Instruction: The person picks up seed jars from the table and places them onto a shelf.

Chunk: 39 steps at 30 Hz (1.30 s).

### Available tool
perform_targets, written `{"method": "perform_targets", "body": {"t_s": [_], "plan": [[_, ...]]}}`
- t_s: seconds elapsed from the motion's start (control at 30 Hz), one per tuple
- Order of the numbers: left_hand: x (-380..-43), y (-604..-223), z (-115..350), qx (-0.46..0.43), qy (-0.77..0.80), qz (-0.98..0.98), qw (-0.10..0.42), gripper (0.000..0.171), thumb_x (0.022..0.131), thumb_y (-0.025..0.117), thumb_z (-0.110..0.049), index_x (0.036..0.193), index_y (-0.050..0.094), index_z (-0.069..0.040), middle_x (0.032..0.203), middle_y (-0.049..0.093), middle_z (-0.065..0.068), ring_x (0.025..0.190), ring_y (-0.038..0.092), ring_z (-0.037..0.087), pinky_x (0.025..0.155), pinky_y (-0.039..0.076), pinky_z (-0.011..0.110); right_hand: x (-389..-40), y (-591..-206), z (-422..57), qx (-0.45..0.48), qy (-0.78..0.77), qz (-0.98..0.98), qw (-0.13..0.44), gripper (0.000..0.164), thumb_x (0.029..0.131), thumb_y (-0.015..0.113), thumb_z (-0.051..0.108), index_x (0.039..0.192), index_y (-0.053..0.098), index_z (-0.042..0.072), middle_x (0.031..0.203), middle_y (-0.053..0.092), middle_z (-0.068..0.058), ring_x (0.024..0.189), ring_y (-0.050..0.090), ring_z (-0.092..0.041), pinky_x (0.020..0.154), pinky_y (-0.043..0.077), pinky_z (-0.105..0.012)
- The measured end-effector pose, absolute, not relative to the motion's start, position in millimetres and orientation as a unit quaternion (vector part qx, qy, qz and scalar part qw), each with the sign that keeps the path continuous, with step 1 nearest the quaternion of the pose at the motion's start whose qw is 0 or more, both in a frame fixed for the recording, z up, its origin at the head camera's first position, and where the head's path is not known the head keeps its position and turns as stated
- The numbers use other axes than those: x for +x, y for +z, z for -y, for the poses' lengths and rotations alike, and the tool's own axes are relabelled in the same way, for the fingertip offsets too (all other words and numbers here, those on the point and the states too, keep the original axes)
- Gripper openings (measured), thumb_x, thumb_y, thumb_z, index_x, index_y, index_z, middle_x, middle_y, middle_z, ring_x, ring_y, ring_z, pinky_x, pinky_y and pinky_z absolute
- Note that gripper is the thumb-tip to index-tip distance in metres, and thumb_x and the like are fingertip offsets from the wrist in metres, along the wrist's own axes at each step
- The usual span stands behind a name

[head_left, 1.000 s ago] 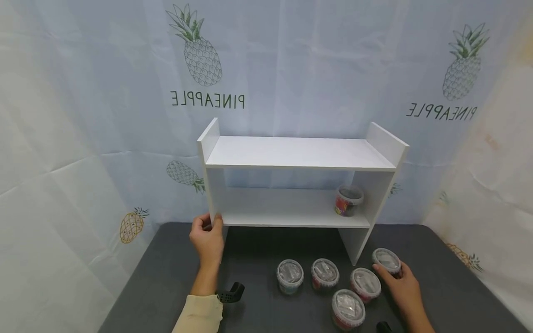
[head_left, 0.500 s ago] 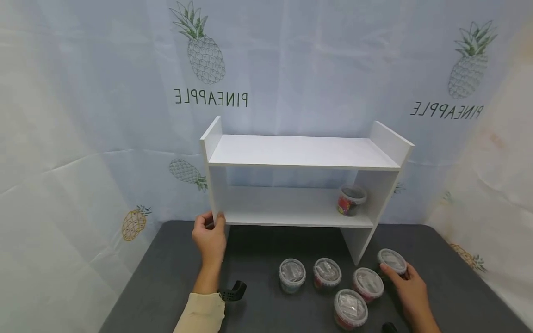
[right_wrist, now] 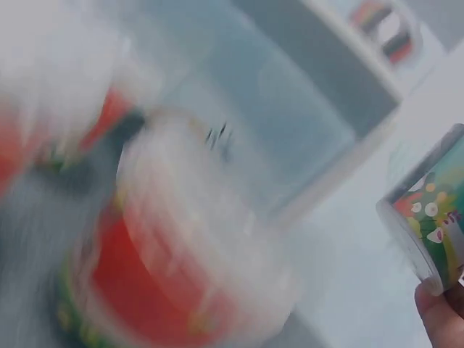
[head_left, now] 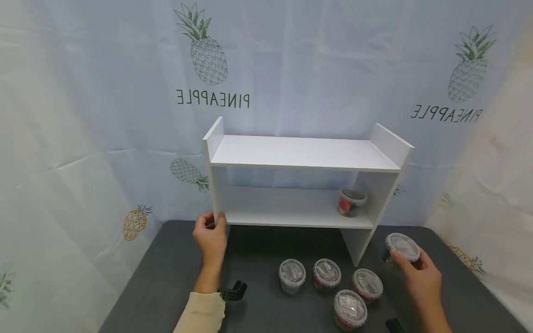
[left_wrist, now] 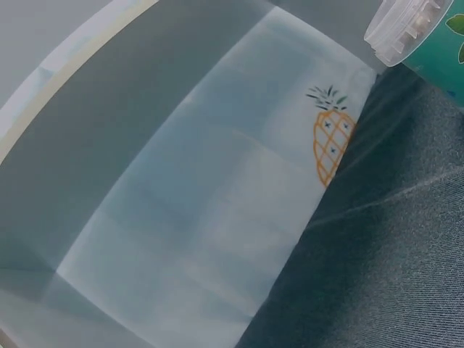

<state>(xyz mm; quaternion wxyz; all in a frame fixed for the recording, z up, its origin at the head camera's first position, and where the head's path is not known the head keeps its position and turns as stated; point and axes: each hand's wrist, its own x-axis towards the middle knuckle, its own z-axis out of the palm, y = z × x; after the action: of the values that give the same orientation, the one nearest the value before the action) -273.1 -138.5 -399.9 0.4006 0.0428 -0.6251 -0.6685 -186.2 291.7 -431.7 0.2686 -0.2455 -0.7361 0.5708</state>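
Observation:
My left hand [head_left: 211,240] grips the left side panel of a white two-tier shelf [head_left: 304,152] at the height of its lower board; the left wrist view does not show this hand. Out to the right, my right hand [head_left: 424,280] holds a small plastic tub [head_left: 402,247] with a clear lid, raised above the table. In the right wrist view this green printed tub [right_wrist: 435,210] is pinched at the image edge, and fingertips [right_wrist: 435,312] show below it. One red printed tub [head_left: 351,202] stands at the right end of the lower board.
Several lidded tubs stand on the dark table [head_left: 141,286]: a teal one [head_left: 291,276] and reddish ones, the nearest tub [head_left: 350,309] in front. Another tub [head_left: 367,284] sits left of my right hand. A pineapple-print curtain [head_left: 291,60] hangs behind.
My right hand has lifted its tub and carried it slightly to the right, away from the other tubs. My left hand keeps its grip on the shelf panel.

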Motion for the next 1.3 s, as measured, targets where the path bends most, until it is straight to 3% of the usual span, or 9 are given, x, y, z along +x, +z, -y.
{"method": "perform_targets", "body": {"t_s": [0.2,0.53,0.7,0.8,0.97,1.07,1.2,1.3], "plan": [[-272,-399,139,0.049,-0.664,0.631,0.398,0.018,0.087,0.069,-0.001,0.097,0.063,0.013,0.092,0.064,0.022,0.068,0.056,0.010,0.060,0.047,0.013,-178,-394,-265,-0.191,0.520,0.783,0.284,0.065,0.088,0.075,0.028,0.145,0.049,0.012,0.100,0.054,0.028,0.090,0.054,0.014,0.068,0.045,-0.005],[-274,-397,139,0.043,-0.666,0.627,0.402,0.019,0.086,0.069,0.000,0.096,0.063,0.014,0.092,0.063,0.024,0.067,0.055,0.007,0.060,0.047,0.013,-186,-352,-211,-0.032,0.527,0.796,0.295,0.059,0.088,0.072,0.008,0.142,0.049,0.004,0.104,0.059,0.022,0.093,0.060,0.010,0.072,0.049,-0.008],[-274,-399,139,0.043,-0.664,0.628,0.403,0.019,0.086,0.069,0.000,0.096,0.063,0.014,0.092,0.063,0.023,0.067,0.056,0.010,0.060,0.047,0.013,-203,-344,-185,0.021,0.517,0.816,0.258,0.061,0.088,0.074,0.015,0.143,0.049,0.006,0.118,0.061,-0.001,0.099,0.057,0.011,0.077,0.049,-0.007],[-273,-400,140,0.044,-0.667,0.628,0.399,0.018,0.086,0.069,0.000,0.097,0.063,0.014,0.092,0.064,0.023,0.068,0.057,0.012,0.060,0.048,0.014,-217,-343,-171,0.035,0.516,0.827,0.221,0.065,0.088,0.075,0.023,0.144,0.047,0.008,0.127,0.059,-0.012,0.107,0.057,0.003,0.081,0.047,-0.007],[-272,-401,140,0.044,-0.667,0.628,0.400,0.019,0.086,0.069,0.000,0.097,0.063,0.014,0.092,0.064,0.024,0.068,0.057,0.012,0.060,0.048,0.014,-240,-347,-152,0.063,0.512,0.839,0.173,0.068,0.085,0.077,0.033,0.143,0.048,0.009,0.131,0.059,-0.012,0.123,0.057,-0.022,0.093,0.052,-0.025],[-272,-401,140,0.044,-0.667,0.626,0.401,0.019,0.086,0.069,0.000,0.097,0.063,0.014,0.093,0.064,0.024,0.067,0.056,0.010,0.059,0.047,0.014,-253,-350,-142,0.073,0.506,0.846,0.151,0.067,0.085,0.076,0.040,0.139,0.052,0.011,0.127,0.062,-0.011,0.116,0.061,-0.027,0.090,0.054,-0.039],[-272,-401,140,0.047,-0.667,0.627,0.400,0.018,0.086,0.069,0.000,0.097,0.063,0.013,0.092,0.064,0.023,0.066,0.056,0.008,0.058,0.047,0.014,-269,-351,-131,0.073,0.485,0.861,0.132,0.068,0.083,0.075,0.049,0.136,0.055,0.012,0.121,0.065,-0.009,0.099,0.063,-0.024,0.077,0.052,-0.037],[-273,-401,140,0.048,-0.666,0.627,0.401,0.018,0.086,0.069,0.000,0.097,0.063,0.013,0.092,0.065,0.023,0.066,0.056,0.007,0.058,0.047,0.014,-279,-350,-126,0.074,0.467,0.872,0.125,0.071,0.082,0.074,0.053,0.136,0.054,0.011,0.121,0.065,-0.010,0.095,0.063,-0.023,0.075,0.052,-0.036]]}}
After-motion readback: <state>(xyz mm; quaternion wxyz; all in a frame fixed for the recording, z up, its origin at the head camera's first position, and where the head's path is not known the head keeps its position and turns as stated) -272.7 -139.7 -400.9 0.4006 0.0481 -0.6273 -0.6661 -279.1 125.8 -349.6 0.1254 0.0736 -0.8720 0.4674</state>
